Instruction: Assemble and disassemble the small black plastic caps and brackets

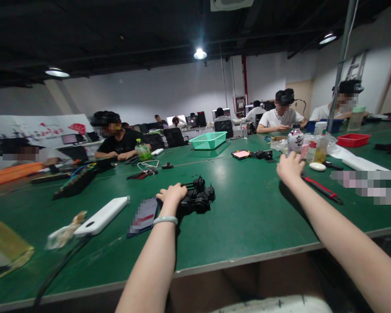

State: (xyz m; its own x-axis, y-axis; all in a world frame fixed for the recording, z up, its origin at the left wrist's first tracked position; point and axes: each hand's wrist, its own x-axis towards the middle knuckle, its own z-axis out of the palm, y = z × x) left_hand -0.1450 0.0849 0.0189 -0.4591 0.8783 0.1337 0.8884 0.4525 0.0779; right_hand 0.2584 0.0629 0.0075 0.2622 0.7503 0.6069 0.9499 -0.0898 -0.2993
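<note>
My left hand, with a pale bangle at its wrist, is curled over the left end of a black jointed device with round parts. A phone lies flat just left of that hand, partly under its fingers. Farther out on the right, my right hand is bent downward with its fingers drawn in; whatever is beneath them is hidden. Directly behind it stands a drink bottle with a white and purple label. A tool with red and black handles lies close to the right wrist.
Left on the green table are a white power bank with a black cable and crumpled plastic. Across stands a mint basket; a red tray is at right. Several people sit around, one in black.
</note>
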